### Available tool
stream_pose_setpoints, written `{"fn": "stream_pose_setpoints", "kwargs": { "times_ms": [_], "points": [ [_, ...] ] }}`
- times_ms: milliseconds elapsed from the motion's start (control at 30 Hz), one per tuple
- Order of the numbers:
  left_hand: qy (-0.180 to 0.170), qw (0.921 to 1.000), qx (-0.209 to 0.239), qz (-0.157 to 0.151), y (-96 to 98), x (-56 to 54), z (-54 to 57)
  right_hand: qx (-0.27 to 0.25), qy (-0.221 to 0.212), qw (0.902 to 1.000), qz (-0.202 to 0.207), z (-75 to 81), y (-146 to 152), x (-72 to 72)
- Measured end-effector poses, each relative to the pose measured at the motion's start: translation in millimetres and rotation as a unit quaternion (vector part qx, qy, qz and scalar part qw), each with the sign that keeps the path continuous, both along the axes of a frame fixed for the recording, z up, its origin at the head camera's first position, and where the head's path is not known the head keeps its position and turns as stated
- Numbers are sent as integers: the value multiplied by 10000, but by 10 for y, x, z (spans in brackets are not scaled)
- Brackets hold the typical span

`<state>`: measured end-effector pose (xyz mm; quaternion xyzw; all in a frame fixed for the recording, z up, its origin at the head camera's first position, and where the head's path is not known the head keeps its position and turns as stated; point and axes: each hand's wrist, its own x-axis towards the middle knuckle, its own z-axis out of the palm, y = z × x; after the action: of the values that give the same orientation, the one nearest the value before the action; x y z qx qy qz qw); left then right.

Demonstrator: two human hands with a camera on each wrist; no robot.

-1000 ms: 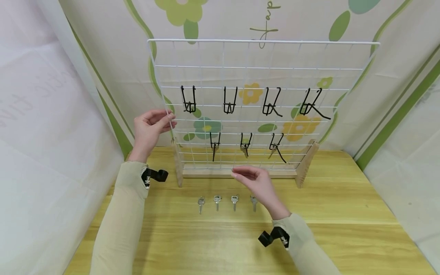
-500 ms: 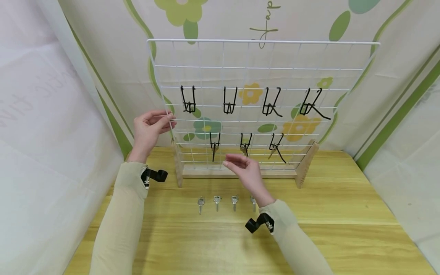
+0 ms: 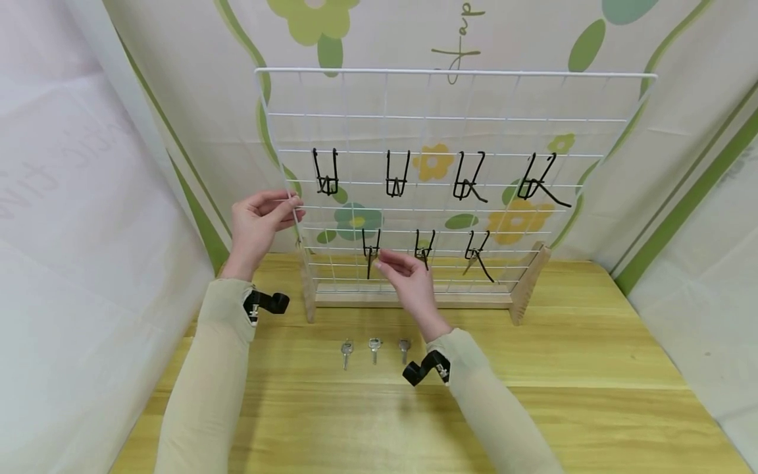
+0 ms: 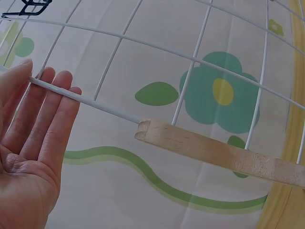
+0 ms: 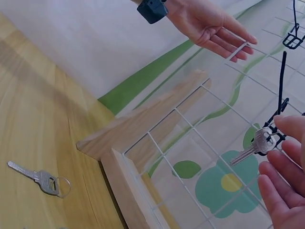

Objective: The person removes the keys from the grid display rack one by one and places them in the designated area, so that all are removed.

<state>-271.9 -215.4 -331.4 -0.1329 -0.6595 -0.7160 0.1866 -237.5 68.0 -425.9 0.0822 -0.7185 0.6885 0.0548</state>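
At the white wire grid panel [image 3: 450, 118], my left hand [image 3: 260, 217] grips the left side wire between thumb and fingers; in the left wrist view the fingers lie behind that wire. My right hand [image 3: 408, 280] is at the lower left black hook [image 3: 370, 247]. A silver key [image 5: 257, 145] hangs at this hook, blade down, with the thumb and fingertips right beside its head and a gap between them. Further keys hang at the lower middle hook [image 3: 424, 245] and the lower right hook [image 3: 476, 249], small in the head view.
Three silver keys lie in a row on the wooden table [image 3: 592, 368], among them the left key [image 3: 347, 352]. A wooden stand [image 3: 530, 283] holds the grid upright. Four-sided wire hooks such as this upper right hook [image 3: 535, 181] project from the grid's upper row. A floral cloth [image 3: 177, 85] hangs behind.
My right hand has moved up and left from the grid's base to the lower left hook. The rightmost table key is now hidden behind the right arm. My left hand has stayed put.
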Motion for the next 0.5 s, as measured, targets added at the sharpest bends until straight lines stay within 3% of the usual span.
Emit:
{"fn": "stream_pose_setpoints", "kwargs": {
  "times_ms": [500],
  "points": [
    [4,10000,54,-36,1,-7,-14,-301,286,9983,-419,-57,-216,-97]
  ]
}}
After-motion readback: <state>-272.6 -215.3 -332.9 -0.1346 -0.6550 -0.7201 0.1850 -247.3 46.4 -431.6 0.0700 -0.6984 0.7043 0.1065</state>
